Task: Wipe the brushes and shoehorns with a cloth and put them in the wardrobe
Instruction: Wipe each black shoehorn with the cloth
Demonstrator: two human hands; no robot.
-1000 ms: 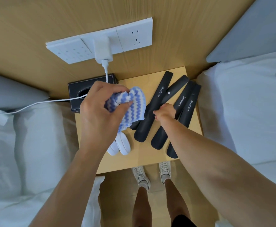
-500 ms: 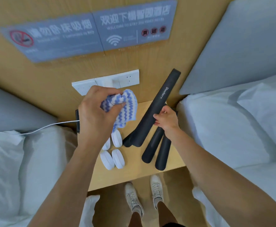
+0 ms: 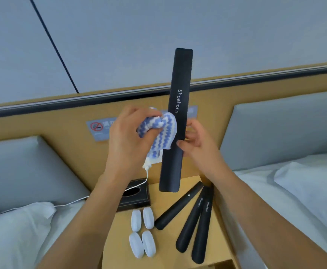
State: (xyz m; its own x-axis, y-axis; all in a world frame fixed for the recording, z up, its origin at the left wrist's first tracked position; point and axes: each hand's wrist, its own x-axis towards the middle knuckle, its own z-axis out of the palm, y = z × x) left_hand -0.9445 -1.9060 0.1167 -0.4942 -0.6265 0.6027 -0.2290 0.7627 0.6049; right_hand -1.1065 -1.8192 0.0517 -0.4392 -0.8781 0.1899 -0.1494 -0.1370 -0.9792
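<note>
The right hand [image 3: 197, 141] is raised chest-high, thumb and curled fingers pinching a black shoehorn [image 3: 176, 121] that stands nearly upright. The left hand [image 3: 128, 140], at its nine o'clock, clutches a bunched blue-and-white cloth [image 3: 160, 133] against the blade's left edge. At six o'clock, three more shoehorns [image 3: 193, 220] and four white brushes [image 3: 142, 232] lie on the nightstand [image 3: 170, 255].

Left arm: enters from 7 o'clock, forearm bare, rising toward centre.
Left hand [image 3: 128, 136]: back to the camera, fingers and thumb curled round a bunched cloth [image 3: 159, 133].
Right arm: enters from 4 o'clock, bare, angled toward 11 o'clock.
Right hand [image 3: 198, 144]: thumb and fingers pinch an upright shoehorn [image 3: 176, 121], just beside the left hand at its 3 o'clock.
</note>
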